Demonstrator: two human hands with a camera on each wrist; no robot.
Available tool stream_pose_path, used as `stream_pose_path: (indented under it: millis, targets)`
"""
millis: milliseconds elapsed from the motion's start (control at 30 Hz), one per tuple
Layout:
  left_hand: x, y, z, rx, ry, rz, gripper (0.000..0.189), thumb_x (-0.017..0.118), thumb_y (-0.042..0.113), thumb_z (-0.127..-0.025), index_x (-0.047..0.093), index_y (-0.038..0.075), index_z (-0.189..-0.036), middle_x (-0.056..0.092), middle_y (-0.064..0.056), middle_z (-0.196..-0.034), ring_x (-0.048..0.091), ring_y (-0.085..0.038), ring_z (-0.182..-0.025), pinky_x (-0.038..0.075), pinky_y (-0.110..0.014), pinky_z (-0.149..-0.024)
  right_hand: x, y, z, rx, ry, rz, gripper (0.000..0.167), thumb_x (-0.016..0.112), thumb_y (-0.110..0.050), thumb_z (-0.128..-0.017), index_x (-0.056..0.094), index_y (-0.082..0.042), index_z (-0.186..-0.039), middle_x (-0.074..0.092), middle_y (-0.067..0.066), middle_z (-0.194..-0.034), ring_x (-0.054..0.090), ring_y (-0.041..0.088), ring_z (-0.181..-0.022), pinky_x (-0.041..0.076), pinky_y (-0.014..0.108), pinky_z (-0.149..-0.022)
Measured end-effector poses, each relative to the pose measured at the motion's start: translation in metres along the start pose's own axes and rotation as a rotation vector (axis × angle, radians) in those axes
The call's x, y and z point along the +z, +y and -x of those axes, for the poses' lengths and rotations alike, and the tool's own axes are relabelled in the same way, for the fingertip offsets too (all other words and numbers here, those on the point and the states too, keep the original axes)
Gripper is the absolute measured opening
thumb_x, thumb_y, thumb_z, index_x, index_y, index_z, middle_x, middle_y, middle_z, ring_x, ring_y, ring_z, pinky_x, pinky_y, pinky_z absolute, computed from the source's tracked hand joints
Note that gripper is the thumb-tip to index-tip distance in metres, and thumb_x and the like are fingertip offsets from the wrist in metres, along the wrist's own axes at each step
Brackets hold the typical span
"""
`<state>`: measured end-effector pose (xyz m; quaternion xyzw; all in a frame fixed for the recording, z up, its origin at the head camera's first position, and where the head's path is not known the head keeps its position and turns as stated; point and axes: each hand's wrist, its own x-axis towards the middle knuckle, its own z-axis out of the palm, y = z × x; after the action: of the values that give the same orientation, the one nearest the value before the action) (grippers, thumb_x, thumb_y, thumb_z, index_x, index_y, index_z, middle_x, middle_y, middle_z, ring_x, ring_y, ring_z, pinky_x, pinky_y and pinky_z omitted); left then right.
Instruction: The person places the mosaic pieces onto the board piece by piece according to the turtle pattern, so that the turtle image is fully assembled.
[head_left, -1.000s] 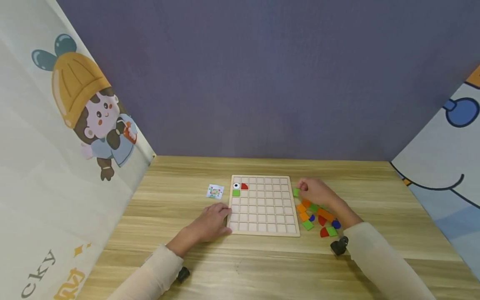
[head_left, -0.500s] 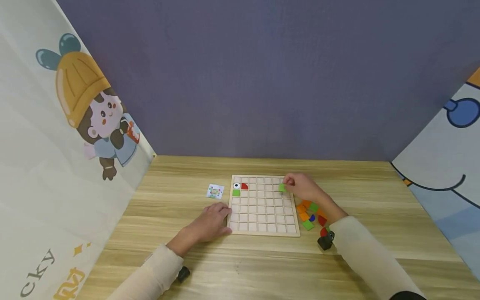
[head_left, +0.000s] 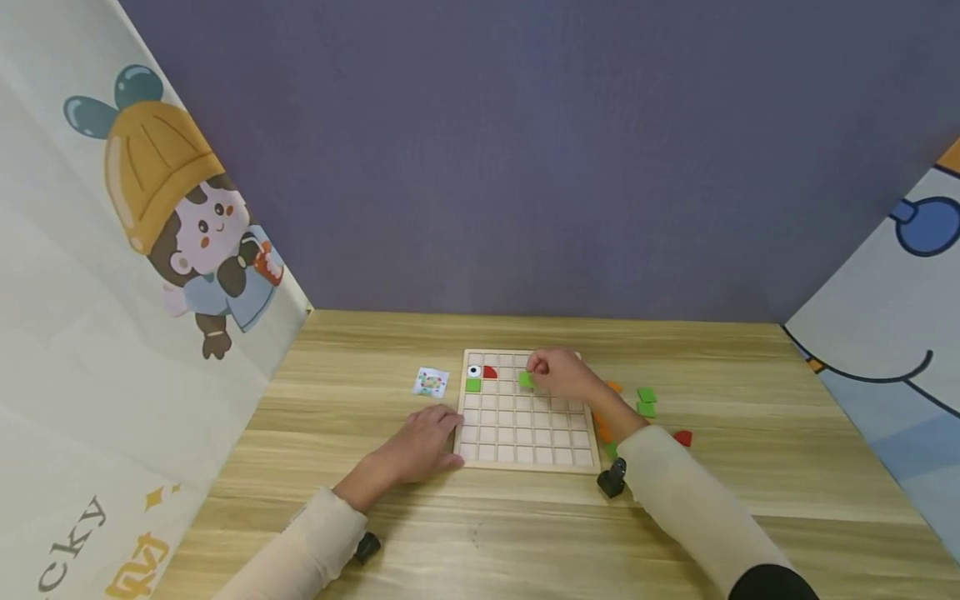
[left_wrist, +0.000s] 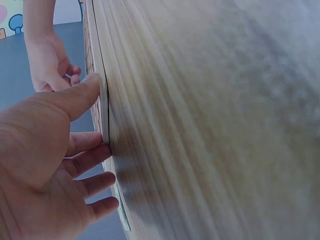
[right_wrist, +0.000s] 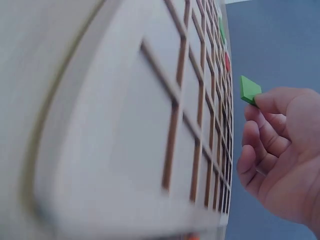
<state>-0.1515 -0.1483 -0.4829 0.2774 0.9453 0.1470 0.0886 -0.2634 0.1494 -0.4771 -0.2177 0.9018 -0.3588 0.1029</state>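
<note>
My right hand [head_left: 558, 375] pinches a green square tile [head_left: 526, 380] between thumb and index finger, over the upper part of the wooden grid board [head_left: 516, 469]. In the right wrist view the tile [right_wrist: 249, 90] juts out from the fingertips, tilted and above the grid. A white eye tile [head_left: 474, 372], a red quarter-round tile [head_left: 490, 372] and another green square [head_left: 472, 386] lie in cells at the board's upper left. My left hand [head_left: 422, 446] rests beside the left edge, thumb and fingers loosely extended; in the left wrist view its thumb and index fingertips touch the edge.
A small printed pattern card [head_left: 431, 382] lies left of the board. Right of the board are loose tiles: green squares [head_left: 647, 395], a red piece [head_left: 682, 438] and orange ones [head_left: 604, 429] partly hidden by the right forearm. A dark wall [head_left: 540, 167] rises behind the table.
My right hand has carried the green square tile leftward from the loose pile to over the board. The left hand has stayed at the board's edge.
</note>
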Motion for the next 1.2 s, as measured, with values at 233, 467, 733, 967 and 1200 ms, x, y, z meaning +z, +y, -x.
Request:
stream_pose_path:
  millis: [233, 467, 733, 967, 1200]
  targets:
    - [0.001, -0.001, -0.001, -0.003, -0.005, -0.009, 0.067, 0.075, 0.037, -0.092, 0.053, -0.003, -0.142, 0.053, -0.02, -0.145, 0.047, -0.038, -0.139, 0.038, -0.057, -0.117, 0.018, -0.009, -0.013, 0.0, -0.015, -0.021, 0.006, 0.065, -0.012, -0.095, 0.069, -0.01, -0.1, 0.067, 0.002, -0.088, 0.058, 0.012, -0.077, 0.051, 0.027, -0.071]
    - [0.002, -0.003, -0.001, -0.006, -0.002, -0.003, 0.068, 0.074, 0.038, -0.093, 0.052, -0.002, -0.142, 0.052, -0.02, -0.145, 0.047, -0.038, -0.139, 0.038, -0.058, -0.116, 0.034, -0.018, -0.024, -0.013, -0.013, 0.011, 0.008, 0.064, -0.012, -0.095, 0.069, -0.011, -0.1, 0.069, 0.0, -0.087, 0.058, 0.009, -0.074, 0.051, 0.025, -0.071]
    - [0.002, -0.004, 0.001, -0.008, -0.001, 0.001, 0.068, 0.074, 0.038, -0.093, 0.052, -0.002, -0.143, 0.052, -0.02, -0.146, 0.046, -0.039, -0.14, 0.037, -0.058, -0.117, 0.045, -0.03, -0.032, 0.01, 0.004, 0.087, 0.008, 0.064, -0.013, -0.094, 0.07, -0.012, -0.1, 0.07, -0.001, -0.087, 0.06, 0.009, -0.074, 0.052, 0.026, -0.073]
    - [0.001, -0.004, 0.001, -0.002, 0.003, -0.009, 0.067, 0.075, 0.038, -0.092, 0.053, -0.002, -0.142, 0.053, -0.019, -0.145, 0.047, -0.038, -0.139, 0.038, -0.057, -0.116, 0.051, -0.035, -0.036, 0.033, 0.01, 0.142, 0.007, 0.066, -0.013, -0.093, 0.07, -0.014, -0.099, 0.072, -0.002, -0.089, 0.063, 0.01, -0.08, 0.055, 0.028, -0.076]
    - [0.001, -0.004, 0.002, -0.004, 0.005, -0.012, 0.067, 0.075, 0.038, -0.092, 0.053, -0.002, -0.142, 0.053, -0.02, -0.145, 0.048, -0.038, -0.139, 0.038, -0.057, -0.116, 0.054, -0.039, -0.036, 0.042, 0.027, 0.187, 0.007, 0.067, -0.014, -0.093, 0.071, -0.014, -0.099, 0.072, -0.002, -0.089, 0.064, 0.01, -0.081, 0.055, 0.03, -0.077]
